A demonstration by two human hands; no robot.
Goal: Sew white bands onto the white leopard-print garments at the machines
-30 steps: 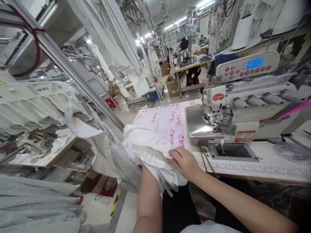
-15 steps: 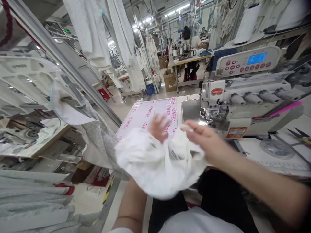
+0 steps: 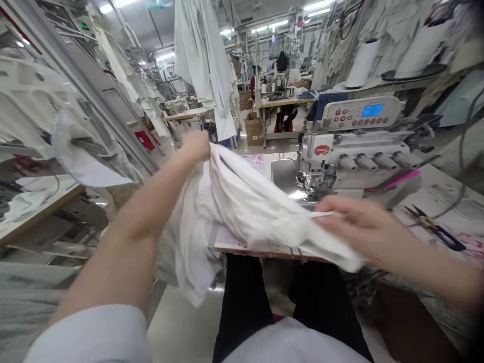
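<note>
A white garment (image 3: 249, 201) stretches between my two hands across the front of the sewing table. My left hand (image 3: 196, 143), raised at the far side, is closed on its upper end. Close to the table's front edge, my right hand (image 3: 350, 219) pinches the other end; motion blurs its fingers. Folds of the cloth hang down on the left past the table edge. Just beyond my right hand stands a white overlock sewing machine (image 3: 321, 151), its metal plate (image 3: 284, 174) partly showing.
Scissors (image 3: 434, 227) lie on the table at right. White thread cones (image 3: 363, 63) stand behind the machine. At left are a metal post (image 3: 86, 85) and another machine with cloth (image 3: 83, 151). Pale garments (image 3: 204, 60) hang ahead; a cardboard box (image 3: 254, 130) sits on the floor.
The garment, bunched in front of me before, is now drawn out lengthwise. My left hand has moved up and left, gripping it; my right hand has moved right and slightly down. The view shifted.
</note>
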